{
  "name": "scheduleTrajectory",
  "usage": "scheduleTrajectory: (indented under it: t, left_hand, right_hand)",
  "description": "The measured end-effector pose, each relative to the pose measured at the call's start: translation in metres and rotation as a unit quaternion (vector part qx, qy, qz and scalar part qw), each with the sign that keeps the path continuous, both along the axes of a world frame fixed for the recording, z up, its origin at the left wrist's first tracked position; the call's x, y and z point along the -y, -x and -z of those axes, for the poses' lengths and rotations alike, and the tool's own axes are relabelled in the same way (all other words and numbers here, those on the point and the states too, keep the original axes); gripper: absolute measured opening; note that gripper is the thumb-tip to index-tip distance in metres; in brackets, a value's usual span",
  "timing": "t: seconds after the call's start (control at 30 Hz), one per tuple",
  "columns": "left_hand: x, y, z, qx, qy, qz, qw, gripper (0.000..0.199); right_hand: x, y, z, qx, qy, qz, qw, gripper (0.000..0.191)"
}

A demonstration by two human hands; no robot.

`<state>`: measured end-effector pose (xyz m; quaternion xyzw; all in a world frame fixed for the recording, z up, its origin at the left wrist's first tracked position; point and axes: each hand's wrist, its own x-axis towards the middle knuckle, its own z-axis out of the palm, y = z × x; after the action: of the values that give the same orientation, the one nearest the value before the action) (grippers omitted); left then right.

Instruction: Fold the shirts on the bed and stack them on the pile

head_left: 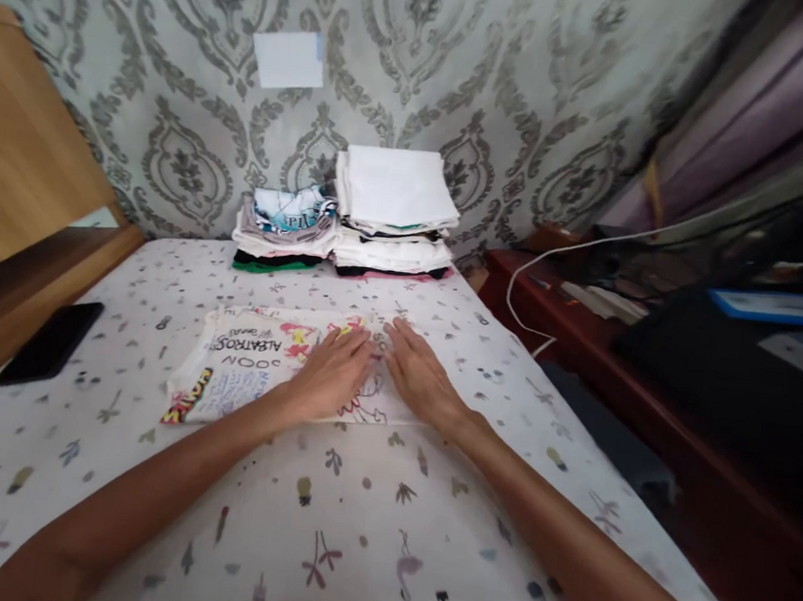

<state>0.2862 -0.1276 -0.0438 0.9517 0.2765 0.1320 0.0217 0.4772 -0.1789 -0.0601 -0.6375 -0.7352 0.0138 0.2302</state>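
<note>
A white shirt with printed lettering and red and yellow pictures (245, 351) lies folded into a long strip on the patterned white cloth (361, 545). My left hand (337, 367) rests flat on the middle of the shirt, fingers stretched out. Beside it my right hand (426, 377) lies on the shirt's right part, its fingers straight and pointing away from me. The two hands are close together at the fingertips, and neither grips anything. Part of the shirt is hidden under them.
Behind the shirt stand a shorter pile of folded clothes (286, 226) and a taller, mostly white pile (398, 195). A black phone (51, 343) lies at the left. A wooden board (23, 146) borders that side; a dark red desk (582, 358) with a white cable (514, 288) is at right.
</note>
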Motion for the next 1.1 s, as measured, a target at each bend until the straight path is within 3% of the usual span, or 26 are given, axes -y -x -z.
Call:
scheduleTrajectory:
  t: [0.1,0.23,0.4,0.53,0.7,0.9,0.97,1.1]
  left_hand:
    - [-0.010,0.016,0.004,-0.054,0.035,-0.075,0.995,0.054]
    - [-0.013,0.026,0.004,-0.086,0.074,-0.103,0.988,0.062]
    - [-0.011,0.028,-0.001,-0.073,0.100,-0.094,0.988,0.056]
    - [-0.025,0.023,-0.014,-0.025,0.097,-0.062,0.993,0.042]
    - [-0.060,-0.021,-0.036,-0.028,0.096,0.022,0.995,0.039]
    - [-0.088,-0.096,-0.038,-0.135,0.101,0.244,0.955,0.043]
    - [-0.092,-0.113,-0.036,-0.171,0.074,0.265,0.946,0.043]
    - [-0.098,-0.132,-0.036,-0.212,0.011,0.244,0.946,0.040]
  right_hand:
    - [-0.010,0.000,0.017,0.060,0.042,0.029,0.997,0.056]
    - [-0.012,-0.007,0.025,0.036,0.030,0.027,0.999,0.056]
    - [-0.004,-0.019,0.009,-0.101,-0.001,0.058,0.993,0.052]
    - [0.024,-0.031,-0.005,-0.139,-0.005,0.136,0.981,0.041]
    - [0.070,-0.029,-0.013,-0.100,0.078,0.219,0.968,0.031]
    - [0.087,-0.013,-0.022,-0.033,0.076,0.225,0.971,0.024]
    - [0.085,-0.011,-0.023,-0.024,0.078,0.221,0.972,0.022]
    - [0.078,-0.010,-0.021,-0.019,0.082,0.223,0.971,0.021]
